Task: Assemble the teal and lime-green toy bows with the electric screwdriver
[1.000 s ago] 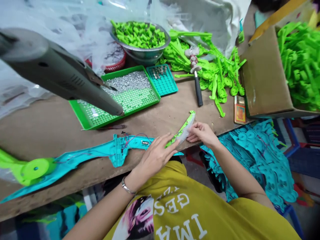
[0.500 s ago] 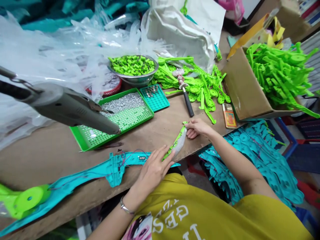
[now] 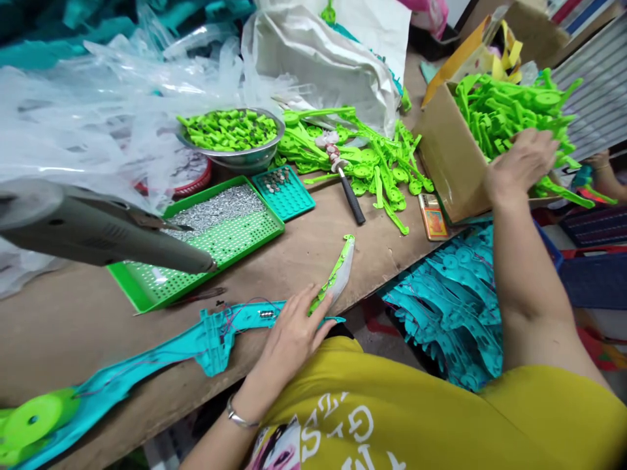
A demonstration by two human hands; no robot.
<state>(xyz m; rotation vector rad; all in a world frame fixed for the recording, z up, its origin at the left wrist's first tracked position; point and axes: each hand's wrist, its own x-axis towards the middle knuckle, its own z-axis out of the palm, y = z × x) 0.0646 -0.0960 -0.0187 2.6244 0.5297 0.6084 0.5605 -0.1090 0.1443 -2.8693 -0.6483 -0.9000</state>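
Note:
My left hand (image 3: 292, 334) lies flat, fingers stretched, on the near end of a long teal plastic toy piece (image 3: 161, 352) with thin wires, at the table's front edge. Its fingertips touch the lower end of a small green and clear curved blade piece (image 3: 337, 273) lying on the table. My right hand (image 3: 518, 163) reaches far right into a cardboard box (image 3: 450, 156) and rests on the pile of bright green plastic parts (image 3: 514, 104) inside; its fingers curl over them and I cannot see if it grips one.
A grey hanging power screwdriver (image 3: 98, 228) points down-right over a green tray of screws (image 3: 220, 228). Behind stand a small teal tray (image 3: 284, 189), a metal bowl of green pieces (image 3: 230, 134), loose green parts (image 3: 372, 163), a black-handled tool (image 3: 350, 196) and plastic bags. Teal parts (image 3: 450, 300) pile below right.
My right hand let go of the curved blade piece and swung up right into the cardboard box. My left hand stayed on the teal piece. The view shifted right.

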